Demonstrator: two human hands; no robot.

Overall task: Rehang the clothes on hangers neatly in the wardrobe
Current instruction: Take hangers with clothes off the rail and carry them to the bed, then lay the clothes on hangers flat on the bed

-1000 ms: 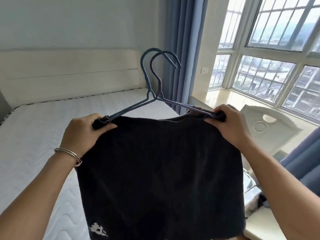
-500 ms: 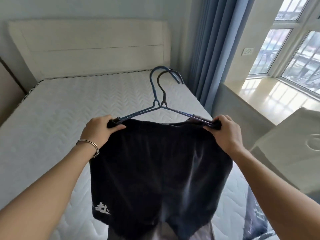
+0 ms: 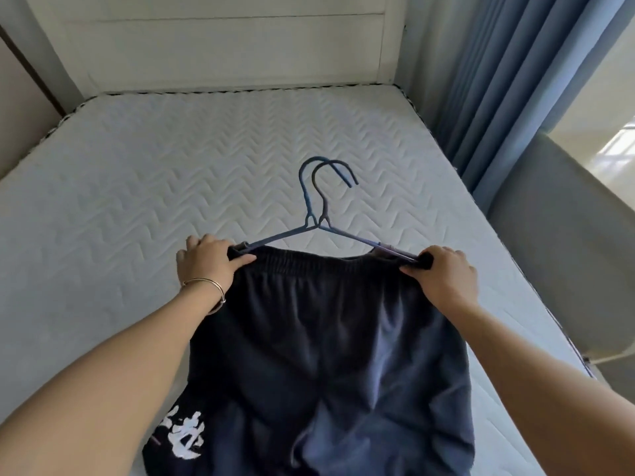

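Dark navy shorts with white lettering near the lower left hem hang from two thin blue wire hangers held together, hooks pointing away from me. My left hand grips the left end of the hangers and the waistband; a thin bangle sits on that wrist. My right hand grips the right end with the waistband. The shorts hang over the bare white mattress.
The quilted mattress fills the middle, with a white headboard at the far end. Blue curtains hang at the right, beside a grey ledge. A brown panel stands at the far left.
The view has tilted down and turned left, away from the windows. Both hands have lowered the shorts and hangers toward the mattress, keeping the same grip.
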